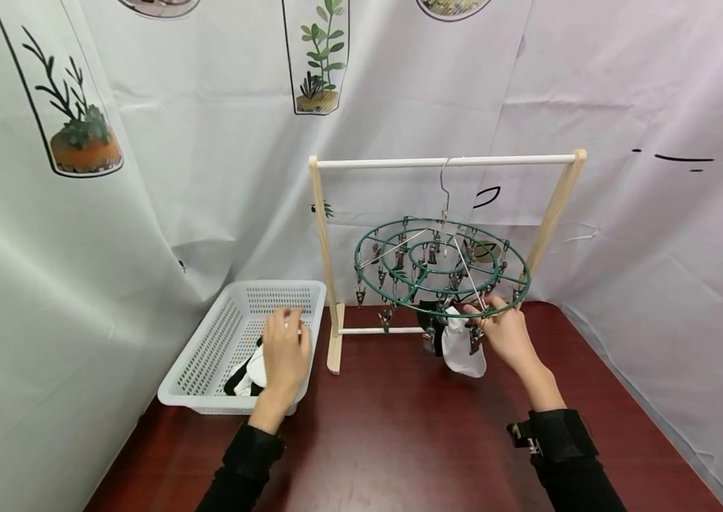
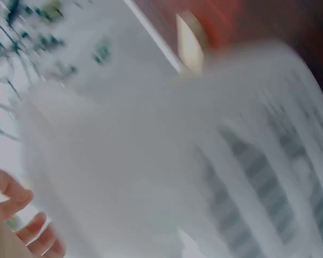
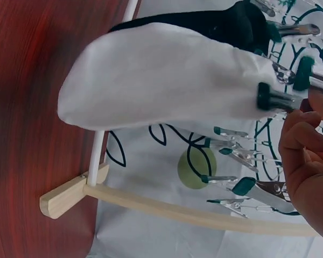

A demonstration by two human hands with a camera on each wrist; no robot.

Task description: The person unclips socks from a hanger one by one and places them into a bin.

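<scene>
A green round clip hanger (image 1: 361, 267) hangs by its metal hook from a rack. A white sock (image 3: 167, 75) and a black sock (image 3: 220, 24) dangle side by side from its clips. My right hand (image 1: 508, 334) is at the hanger's front right rim, fingers curled and pinching a metal clip (image 3: 318, 78) beside the white sock. Another clip (image 3: 277, 99) bites the sock's upper end. Over the white basket (image 1: 175, 377) is my left hand (image 1: 286, 352), its fingers loosely bent with nothing between them. Black and white socks (image 1: 247, 377) lie in the basket, partly hidden by that hand.
The rack's wooden left post (image 1: 323, 235) stands close to the basket's right side. Several bare clips (image 1: 385, 318) hang around the hanger. A dark red table (image 1: 399, 441) carries everything, with a printed white cloth (image 1: 207, 142) behind it.
</scene>
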